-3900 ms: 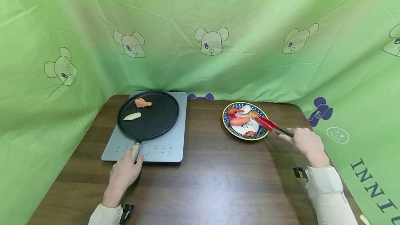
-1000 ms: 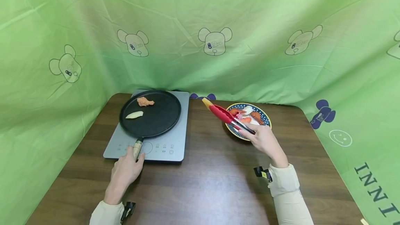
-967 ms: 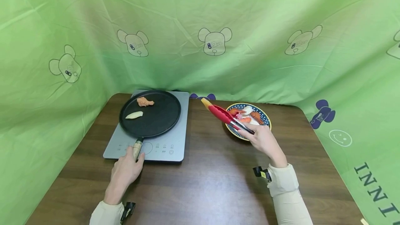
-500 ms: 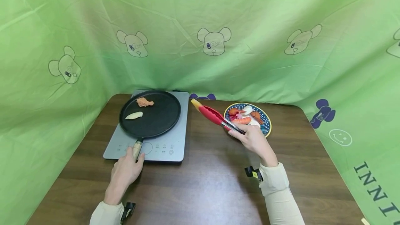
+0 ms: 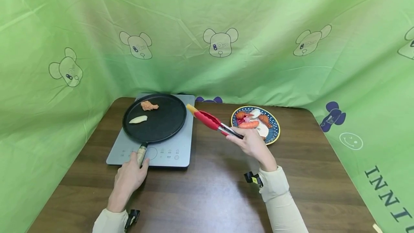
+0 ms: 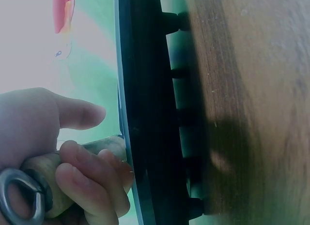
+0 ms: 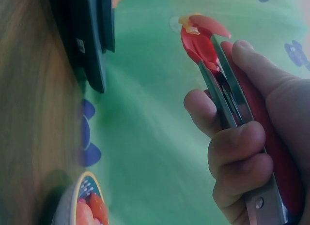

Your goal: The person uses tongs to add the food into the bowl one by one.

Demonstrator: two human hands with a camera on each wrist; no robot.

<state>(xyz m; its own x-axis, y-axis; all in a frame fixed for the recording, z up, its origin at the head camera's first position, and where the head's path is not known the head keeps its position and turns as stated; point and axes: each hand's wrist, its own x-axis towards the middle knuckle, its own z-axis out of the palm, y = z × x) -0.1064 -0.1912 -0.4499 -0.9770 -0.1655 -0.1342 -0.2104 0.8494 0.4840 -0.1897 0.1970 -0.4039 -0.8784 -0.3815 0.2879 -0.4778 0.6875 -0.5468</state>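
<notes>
My left hand (image 5: pixel 129 177) grips the wooden handle (image 6: pixel 53 179) of a flat black frying pan (image 5: pixel 165 121); in the left wrist view the fingers curl around it. On the pan lie a fried chicken drumstick (image 5: pixel 149 105) and a pale, elongated food piece (image 5: pixel 138 119). My right hand (image 5: pixel 253 145) holds red-tipped metal tongs (image 5: pixel 208 119), raised between plate and pan. Pinched in their tips is a yellow food piece (image 5: pixel 191 109), overlapping the pan's right rim in the head view. In the right wrist view, fingers and thumb wrap the tongs' arms (image 7: pixel 242 104).
Under the pan is a grey induction cooktop (image 5: pixel 182 155) with touch controls along its front. A blue-patterned plate (image 5: pixel 275 132) on the right holds a sausage (image 5: pixel 249 124) and several other food pieces. Green printed cloth (image 5: pixel 181 64) hangs behind the wooden table (image 5: pixel 213 190) and along its sides.
The tongs have lifted the yellow piece off the plate and carried it left to the pan's right edge. My left hand keeps its hold on the handle, and the pan stays put.
</notes>
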